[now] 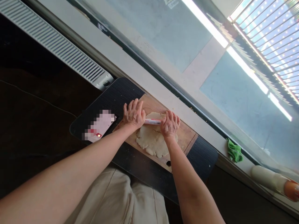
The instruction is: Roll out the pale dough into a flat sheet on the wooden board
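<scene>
A flattened sheet of pale dough [151, 141] with ragged, cracked edges lies on a wooden cutting board [191, 140]. Across its far part rests a white rod with red print [153, 121], used like a rolling pin. My left hand [134, 112] grips the rod's left end, its thumb side toward the middle. The right end is under my right hand [171, 124], with the fingers curled over it. Only the rod's middle shows between the hands; both its ends are hidden.
The board sits on a small black table [126, 88] against a window sill [163, 93]. A blurred-out pink and white item [102, 123] lies at the table's left. On the sill are a green cloth [234, 151] and a pale bottle with an orange cap [268, 177]. A white radiator [53, 40] stands far left.
</scene>
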`<control>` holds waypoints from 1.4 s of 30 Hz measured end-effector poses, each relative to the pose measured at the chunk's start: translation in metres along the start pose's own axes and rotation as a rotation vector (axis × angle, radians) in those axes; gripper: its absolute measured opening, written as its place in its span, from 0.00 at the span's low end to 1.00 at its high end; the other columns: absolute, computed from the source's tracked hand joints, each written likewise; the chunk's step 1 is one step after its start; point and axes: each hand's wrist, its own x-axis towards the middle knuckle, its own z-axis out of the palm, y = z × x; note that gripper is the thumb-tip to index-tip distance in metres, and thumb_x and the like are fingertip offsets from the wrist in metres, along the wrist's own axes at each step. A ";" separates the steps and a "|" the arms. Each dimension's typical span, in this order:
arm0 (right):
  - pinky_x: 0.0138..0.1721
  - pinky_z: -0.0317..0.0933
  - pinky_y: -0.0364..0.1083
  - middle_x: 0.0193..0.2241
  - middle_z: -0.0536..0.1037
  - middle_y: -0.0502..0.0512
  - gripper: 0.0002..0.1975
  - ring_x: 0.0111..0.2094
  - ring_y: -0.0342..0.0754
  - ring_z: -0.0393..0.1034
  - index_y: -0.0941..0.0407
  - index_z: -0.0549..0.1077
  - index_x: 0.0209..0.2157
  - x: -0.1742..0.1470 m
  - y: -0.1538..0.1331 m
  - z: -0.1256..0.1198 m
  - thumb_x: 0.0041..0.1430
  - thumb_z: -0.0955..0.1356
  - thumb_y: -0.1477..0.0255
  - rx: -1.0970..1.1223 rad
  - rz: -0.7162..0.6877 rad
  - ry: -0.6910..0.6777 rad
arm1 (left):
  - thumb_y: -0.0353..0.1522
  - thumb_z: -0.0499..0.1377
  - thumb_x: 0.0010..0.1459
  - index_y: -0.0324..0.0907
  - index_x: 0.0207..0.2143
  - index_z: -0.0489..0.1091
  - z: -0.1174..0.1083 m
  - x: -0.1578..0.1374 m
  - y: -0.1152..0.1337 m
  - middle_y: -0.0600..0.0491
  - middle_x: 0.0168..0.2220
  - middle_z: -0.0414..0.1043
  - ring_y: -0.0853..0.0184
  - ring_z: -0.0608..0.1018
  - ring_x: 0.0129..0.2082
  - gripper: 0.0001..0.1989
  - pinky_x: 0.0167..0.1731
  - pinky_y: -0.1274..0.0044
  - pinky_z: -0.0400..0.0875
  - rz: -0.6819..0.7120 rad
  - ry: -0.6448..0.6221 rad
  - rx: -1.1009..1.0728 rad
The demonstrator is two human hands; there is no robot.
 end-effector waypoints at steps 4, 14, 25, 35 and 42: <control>0.61 0.43 0.57 0.59 0.65 0.59 0.22 0.61 0.53 0.53 0.57 0.62 0.58 -0.039 -0.002 -0.007 0.65 0.55 0.69 -0.010 0.029 0.006 | 0.35 0.46 0.60 0.41 0.61 0.56 -0.004 -0.021 -0.002 0.44 0.64 0.54 0.55 0.58 0.63 0.26 0.62 0.56 0.40 0.052 0.011 -0.031; 0.57 0.50 0.57 0.56 0.66 0.58 0.15 0.58 0.54 0.56 0.53 0.71 0.48 -0.072 -0.005 -0.025 0.62 0.60 0.72 0.006 0.015 0.004 | 0.31 0.46 0.59 0.38 0.55 0.62 -0.022 -0.044 -0.022 0.43 0.58 0.62 0.58 0.60 0.62 0.22 0.61 0.61 0.51 0.175 0.026 -0.060; 0.60 0.45 0.57 0.61 0.60 0.60 0.23 0.61 0.55 0.51 0.55 0.62 0.58 -0.057 -0.013 -0.012 0.61 0.59 0.70 -0.025 -0.076 -0.069 | 0.37 0.46 0.60 0.40 0.61 0.56 -0.009 -0.032 -0.002 0.45 0.65 0.52 0.56 0.52 0.66 0.27 0.63 0.56 0.37 0.222 -0.077 0.019; 0.58 0.50 0.56 0.56 0.65 0.58 0.20 0.57 0.55 0.57 0.53 0.67 0.54 -0.046 -0.014 -0.011 0.60 0.61 0.71 0.039 -0.065 -0.100 | 0.35 0.48 0.58 0.45 0.59 0.60 -0.011 -0.024 -0.002 0.48 0.65 0.53 0.56 0.54 0.65 0.25 0.63 0.56 0.38 0.240 -0.130 0.048; 0.62 0.44 0.55 0.61 0.61 0.58 0.23 0.61 0.53 0.52 0.57 0.63 0.58 -0.067 -0.017 -0.008 0.61 0.59 0.70 0.001 -0.060 -0.067 | 0.35 0.48 0.59 0.43 0.58 0.61 -0.012 -0.044 -0.008 0.47 0.65 0.54 0.55 0.55 0.64 0.24 0.62 0.55 0.41 0.261 -0.093 0.036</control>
